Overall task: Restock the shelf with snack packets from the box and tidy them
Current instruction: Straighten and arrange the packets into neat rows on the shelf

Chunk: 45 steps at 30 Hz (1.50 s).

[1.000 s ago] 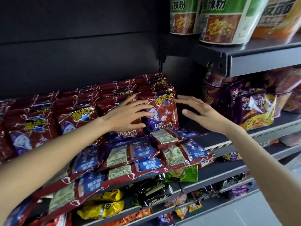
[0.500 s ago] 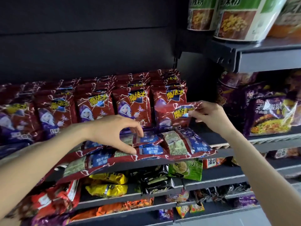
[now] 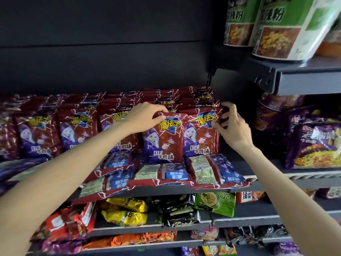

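Rows of red snack packets with a purple wizard figure stand upright along the dark shelf. My left hand pinches the top edge of one upright red packet in the front row. My right hand grips the top right corner of the neighbouring red packet at the row's right end. Several more red packets lie flat, back side up, along the shelf's front edge below the two held ones. The box is not in view.
Purple noodle packs fill the shelf section to the right. Green-labelled tubs stand on a higher shelf at the upper right. Yellow, black, green and orange packets sit on lower shelves. A dark back panel rises above the red rows.
My left hand rose from the flat packets at the shelf front to the top of an upright packet. My right hand stood its packet upright at the row's right end.
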Available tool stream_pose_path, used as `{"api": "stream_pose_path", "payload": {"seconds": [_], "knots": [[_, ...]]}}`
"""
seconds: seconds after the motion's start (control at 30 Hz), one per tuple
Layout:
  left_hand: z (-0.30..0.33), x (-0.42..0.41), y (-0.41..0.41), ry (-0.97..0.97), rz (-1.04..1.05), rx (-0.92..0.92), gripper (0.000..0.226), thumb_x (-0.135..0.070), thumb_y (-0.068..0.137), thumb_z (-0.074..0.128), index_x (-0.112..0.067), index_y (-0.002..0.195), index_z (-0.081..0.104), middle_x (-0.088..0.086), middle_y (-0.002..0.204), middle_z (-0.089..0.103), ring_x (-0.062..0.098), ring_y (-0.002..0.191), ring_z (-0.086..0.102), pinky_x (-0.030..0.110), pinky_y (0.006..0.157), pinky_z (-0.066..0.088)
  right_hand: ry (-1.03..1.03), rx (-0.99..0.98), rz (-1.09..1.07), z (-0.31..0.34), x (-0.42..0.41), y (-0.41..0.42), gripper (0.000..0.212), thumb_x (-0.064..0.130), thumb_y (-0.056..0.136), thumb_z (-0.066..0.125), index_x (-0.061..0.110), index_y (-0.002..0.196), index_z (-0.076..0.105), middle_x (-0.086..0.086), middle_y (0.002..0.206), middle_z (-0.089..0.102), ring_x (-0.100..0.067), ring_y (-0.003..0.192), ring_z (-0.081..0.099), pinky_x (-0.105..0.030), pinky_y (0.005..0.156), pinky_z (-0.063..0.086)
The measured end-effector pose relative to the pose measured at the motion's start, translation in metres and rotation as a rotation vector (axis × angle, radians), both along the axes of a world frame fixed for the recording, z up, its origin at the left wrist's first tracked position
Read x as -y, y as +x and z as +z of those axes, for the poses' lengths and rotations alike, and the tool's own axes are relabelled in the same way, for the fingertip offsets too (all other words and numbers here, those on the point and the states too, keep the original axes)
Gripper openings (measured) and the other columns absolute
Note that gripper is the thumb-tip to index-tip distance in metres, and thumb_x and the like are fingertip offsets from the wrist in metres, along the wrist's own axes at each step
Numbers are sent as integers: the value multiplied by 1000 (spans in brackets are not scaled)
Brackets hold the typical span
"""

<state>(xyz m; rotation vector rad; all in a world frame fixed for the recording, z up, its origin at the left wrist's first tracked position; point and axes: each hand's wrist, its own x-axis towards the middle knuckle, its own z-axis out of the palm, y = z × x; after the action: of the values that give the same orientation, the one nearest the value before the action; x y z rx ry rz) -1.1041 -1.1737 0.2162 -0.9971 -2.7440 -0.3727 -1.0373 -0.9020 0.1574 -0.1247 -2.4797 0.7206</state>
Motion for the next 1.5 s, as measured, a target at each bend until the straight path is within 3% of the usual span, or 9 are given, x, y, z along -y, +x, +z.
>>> {"api": "stream_pose_path", "payload": {"seconds": [0.1, 0.3, 0.47, 0.6, 0.73, 0.83, 0.93, 1.3, 1.5], "knots": [[-10, -11, -12, 30, 57, -70, 27, -28, 97, 51, -20, 120, 61, -13, 51, 49, 5, 38, 40, 17, 45, 27, 8, 67, 91, -2, -2, -1, 61, 28, 80, 74, 25, 129, 37, -5, 109, 53, -21, 78, 63, -42, 71, 55], [-26, 0, -17, 43, -47, -352, 26, -17, 90, 61, -17, 116, 63, 1, 79, 70, 9, 48, 54, 16, 39, 35, -13, 35, 109, -4, -3, -2, 40, 11, 82, 70, 17, 119, 54, -2, 107, 47, -5, 69, 50, -26, 70, 45], [-28, 15, -19, -41, -17, -522, 39, -21, 88, 63, -15, 125, 56, 10, 109, 63, 27, 94, 61, 37, 71, 51, 15, 51, 59, -5, -2, -2, 42, 11, 85, 68, 18, 122, 51, -7, 114, 47, -19, 83, 56, -34, 74, 51], [-35, 14, -13, -164, -155, -531, 62, -55, 84, 53, -25, 136, 41, 10, 139, 46, 28, 127, 42, 52, 109, 19, 230, -31, -15, -6, -5, 2, 46, 22, 85, 67, 19, 128, 50, -14, 135, 36, -34, 117, 42, -41, 80, 49], [-60, 11, -9, -480, -292, -461, 89, -83, 75, 36, -37, 148, 15, -1, 158, 5, 25, 145, -4, 65, 107, -6, 551, -63, 252, -6, -2, 3, 60, 37, 82, 68, 31, 138, 45, -8, 152, 26, -36, 138, 25, -56, 105, 31], [-73, 9, -13, -562, -210, -447, 102, -89, 69, 35, -37, 149, -3, -1, 158, -13, 29, 143, -20, 73, 103, -6, 754, 83, 294, -14, 5, -7, 85, 54, 77, 68, 40, 147, 22, -2, 159, 8, -34, 145, 5, -63, 110, 12], [-76, 9, -17, -547, -172, -476, 106, -89, 67, 34, -36, 149, -7, -2, 157, -14, 33, 142, -19, 74, 102, -5, 853, 150, 271, -14, 1, -15, 102, 60, 69, 69, 42, 148, 8, -2, 160, -1, -32, 145, -4, -67, 108, 13], [-74, 11, -20, -519, -177, -414, 106, -88, 67, 40, -38, 149, -6, -6, 156, -17, 31, 142, -19, 73, 103, -5, 828, 141, 297, -9, -10, -14, 105, 46, 68, 78, 41, 149, 12, -4, 160, 0, -35, 145, -2, -65, 110, 10], [-43, 20, 0, -385, -287, -131, 69, -56, 88, 51, -41, 147, 16, -11, 157, 7, 15, 144, -9, 54, 114, -11, 562, 70, 476, 15, 13, 7, 59, 46, 84, 58, 37, 140, 39, 1, 156, 18, -27, 145, 5, -56, 113, 9]]}}
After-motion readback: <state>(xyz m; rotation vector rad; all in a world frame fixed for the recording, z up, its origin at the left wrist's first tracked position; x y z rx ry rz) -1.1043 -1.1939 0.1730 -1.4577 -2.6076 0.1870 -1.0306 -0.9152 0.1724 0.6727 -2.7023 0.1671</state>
